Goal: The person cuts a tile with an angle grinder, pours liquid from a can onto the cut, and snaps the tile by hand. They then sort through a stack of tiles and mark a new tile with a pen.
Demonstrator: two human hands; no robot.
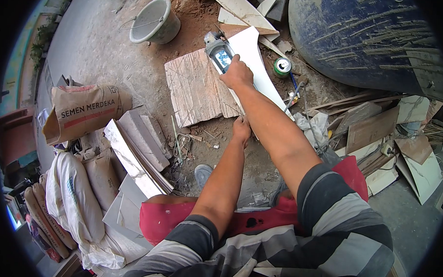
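My right hand (pixel 239 73) is wrapped round the body of an angle grinder (pixel 220 56), its head pointing away from me. The grinder lies over the left edge of a white tile (pixel 249 46) with a curved right side. Under the tile is a scored, dusty board (pixel 196 91) on the ground. My left hand (pixel 241 131) is closed at the near left edge of the tile, by the board's front corner. My right forearm covers part of the tile, and the grinder's disc cannot be made out.
A grey bucket (pixel 157 24) stands beyond the board. A green can (pixel 282 67) and a large blue drum (pixel 356 40) are at the right. Tile offcuts (pixel 373 125) lean at far right. Stacked tiles (pixel 135 160) and a cement bag (pixel 88 112) stand left.
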